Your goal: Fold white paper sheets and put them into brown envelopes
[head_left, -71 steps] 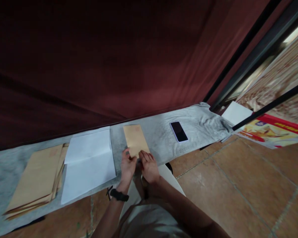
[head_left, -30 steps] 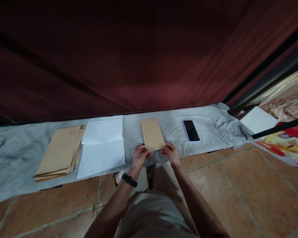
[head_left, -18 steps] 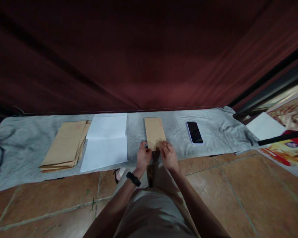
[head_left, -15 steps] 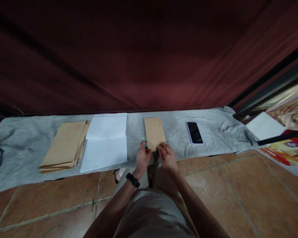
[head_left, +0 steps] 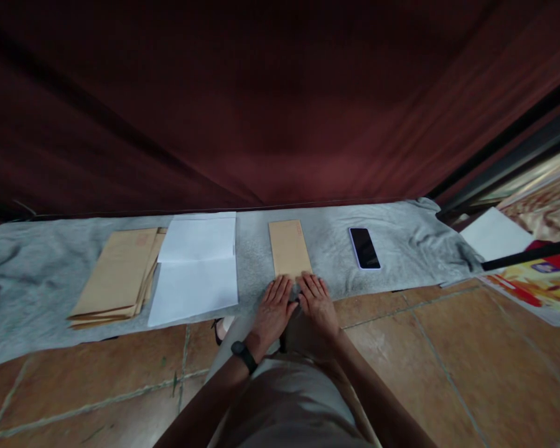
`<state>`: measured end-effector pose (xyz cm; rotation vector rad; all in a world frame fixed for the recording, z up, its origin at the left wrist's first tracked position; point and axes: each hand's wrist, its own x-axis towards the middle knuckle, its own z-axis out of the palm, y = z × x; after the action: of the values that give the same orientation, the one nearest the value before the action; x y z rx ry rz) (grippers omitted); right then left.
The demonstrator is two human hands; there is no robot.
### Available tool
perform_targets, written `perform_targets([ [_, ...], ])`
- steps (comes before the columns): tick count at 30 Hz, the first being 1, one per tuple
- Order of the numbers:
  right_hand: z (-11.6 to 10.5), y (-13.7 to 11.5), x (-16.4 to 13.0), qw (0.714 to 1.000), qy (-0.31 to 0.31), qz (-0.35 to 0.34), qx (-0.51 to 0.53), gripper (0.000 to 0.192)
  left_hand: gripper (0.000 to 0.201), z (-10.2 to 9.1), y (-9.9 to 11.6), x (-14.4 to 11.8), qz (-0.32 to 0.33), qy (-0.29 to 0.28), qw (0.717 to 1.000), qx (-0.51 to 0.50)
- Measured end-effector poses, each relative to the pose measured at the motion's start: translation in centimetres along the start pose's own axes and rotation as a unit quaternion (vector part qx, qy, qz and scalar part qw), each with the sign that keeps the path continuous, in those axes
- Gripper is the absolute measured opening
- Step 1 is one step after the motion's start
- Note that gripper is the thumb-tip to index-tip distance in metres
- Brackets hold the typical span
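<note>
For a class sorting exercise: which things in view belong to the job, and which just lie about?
Seemingly belongs:
Flat brown paper envelope, touched by left hand and right hand
Probably stacked brown paper envelopes and creased white paper sheets

Seemingly just lying about:
Lilac-edged rectangular black phone
Red-and-yellow printed piece

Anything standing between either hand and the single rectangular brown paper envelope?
Nothing visible does: the left hand and the right hand both touch the near end of the single rectangular brown paper envelope directly. The dark-screened phone in a pale purple case lies apart, to its right.
</note>
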<state>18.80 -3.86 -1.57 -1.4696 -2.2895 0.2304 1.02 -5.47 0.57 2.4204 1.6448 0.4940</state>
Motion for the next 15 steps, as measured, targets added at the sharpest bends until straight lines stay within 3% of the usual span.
perform_targets([
  [7, -1.0, 1.0, 0.8, 0.993, 0.043, 0.090, 0.057, 0.044, 0.044, -0.5, -0.4, -0.7, -0.096, 0.036, 0.995, -0.017],
  [12, -0.7, 1.2, 3.9, 0.969, 0.070, 0.204, 0.122, 0.037, 0.040, 0.4, -1.1, 1.1, -0.152, 0.096, 0.975, -0.134],
  [15, -0.3, 1.8, 5.2, 0.941, 0.090, 0.248, 0.210, 0.023, 0.038, 0.8, -1.8, 2.2, -0.190, 0.142, 0.940, -0.245],
])
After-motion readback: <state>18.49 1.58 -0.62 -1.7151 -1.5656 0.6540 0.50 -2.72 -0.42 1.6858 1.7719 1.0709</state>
